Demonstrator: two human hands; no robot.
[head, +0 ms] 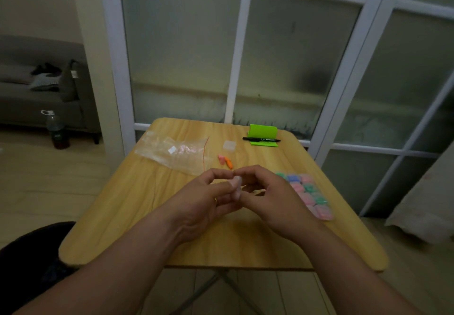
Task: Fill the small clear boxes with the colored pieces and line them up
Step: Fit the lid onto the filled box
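Pinched small clear box (237,187) between left hand (206,200) and right hand (272,198) above the table (221,243) centre, filled boxes (307,191) at table's right edge.

- worktop (137,206): pale yellow wood grain
- filled boxes (305,193): pink, green and blue
- loose pieces (226,160): pink, orange
- marker (261,139): black
- card (263,134): bright green
- bag (172,152): clear, red strip

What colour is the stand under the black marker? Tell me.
The stand is bright green; head view.
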